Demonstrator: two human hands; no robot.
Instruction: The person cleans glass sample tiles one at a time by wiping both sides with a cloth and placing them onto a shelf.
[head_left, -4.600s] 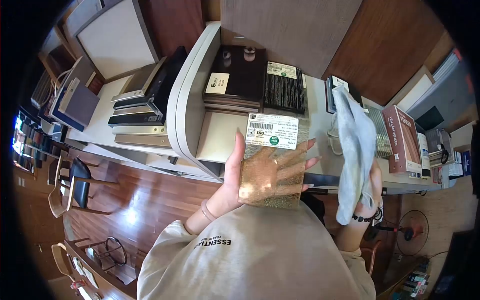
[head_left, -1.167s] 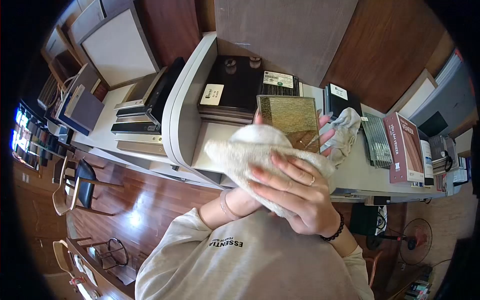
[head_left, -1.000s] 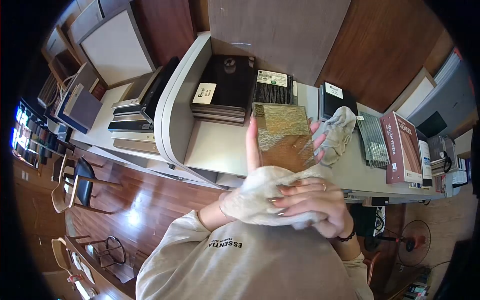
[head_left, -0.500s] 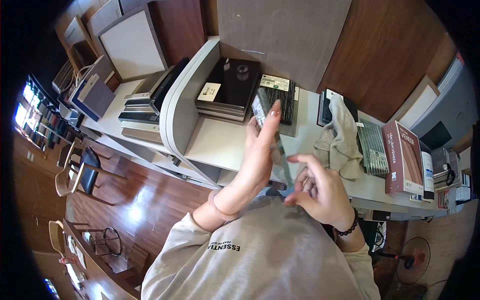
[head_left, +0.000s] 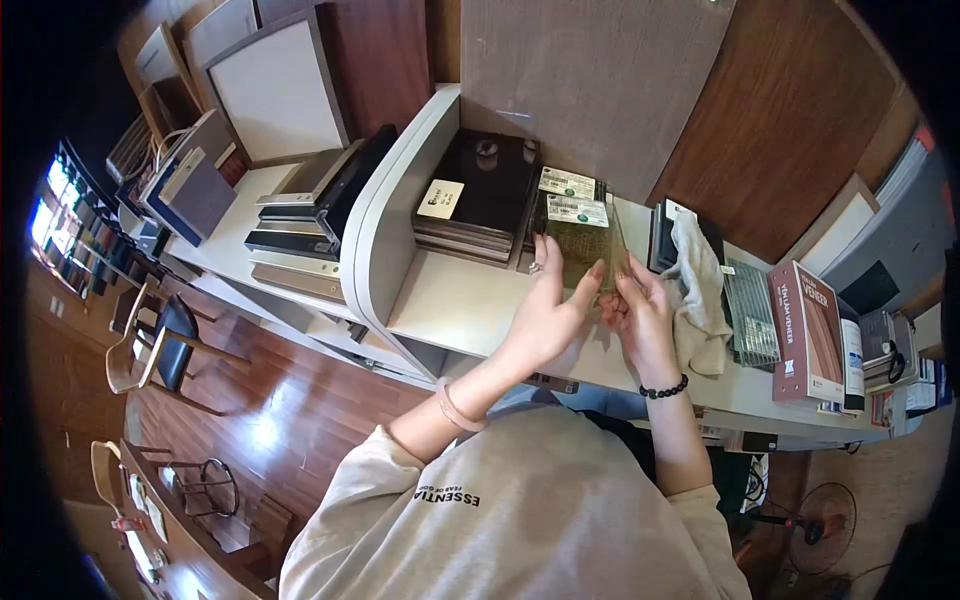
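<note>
- Glass sample [head_left: 580, 243]: a rectangular plate, translucent and olive-gold, with a finely textured face.
- Label [head_left: 577, 211]: a white strip across the plate's far end, bearing dark print and a round green mark (the lettering is too small to read).
- Position: the plate lies in both hands over the white counter [head_left: 450, 300], overlapping in view a second labelled sample [head_left: 567, 183]; whether the two touch cannot be told.
- Left hand [head_left: 545, 310]: partly open, fingers at the plate's left edge and thumb toward its lower right, holding the plate between them.
- Right hand [head_left: 642, 305]: fingers curled at the plate's lower right corner; how firmly they grip cannot be told.
- Neighbours: glossy dark panels [head_left: 485, 185] stacked to the left; a crumpled pale cloth [head_left: 702, 310] near the right hand, with ribbed glass [head_left: 752, 315] beyond.
</note>
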